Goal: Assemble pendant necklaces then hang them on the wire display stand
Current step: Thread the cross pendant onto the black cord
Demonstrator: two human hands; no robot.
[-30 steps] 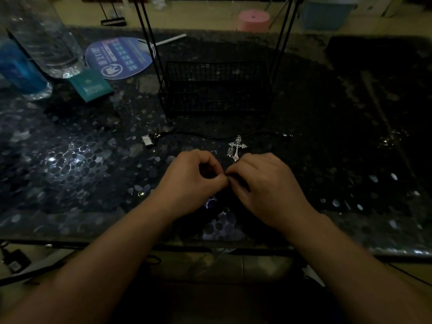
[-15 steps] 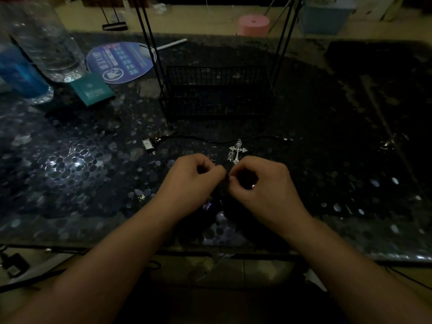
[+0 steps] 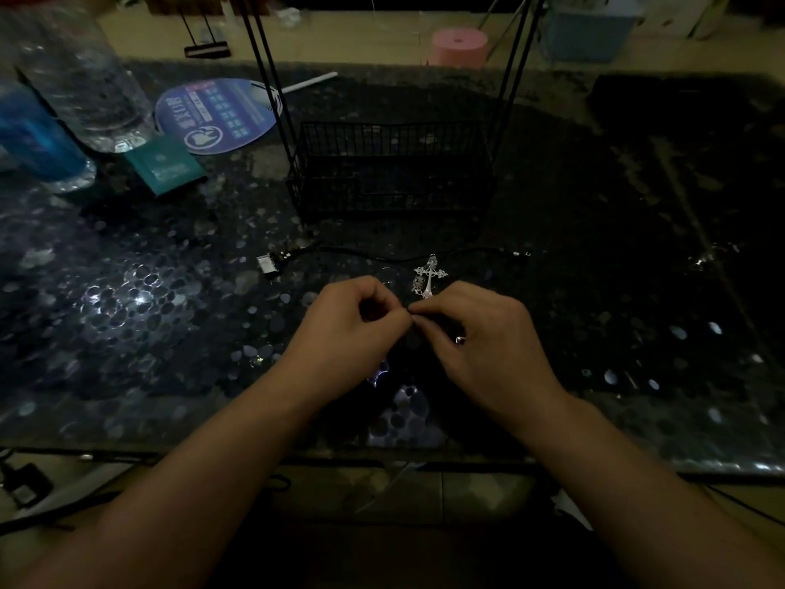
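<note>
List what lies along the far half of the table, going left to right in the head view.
Blue bottle → clear water bottle → teal booklet → round blue fan → black wire basket of the display stand.

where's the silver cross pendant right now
In the head view, the cross pendant lies on the table just beyond the right hand, in front of the wire basket.

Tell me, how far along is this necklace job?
Early. Nothing hangs on the wire stand in view. A silver cross pendant and a black cord lie loose on the table. The left hand and right hand pinch something too small to make out. Threading, closing and hanging remain.
</note>
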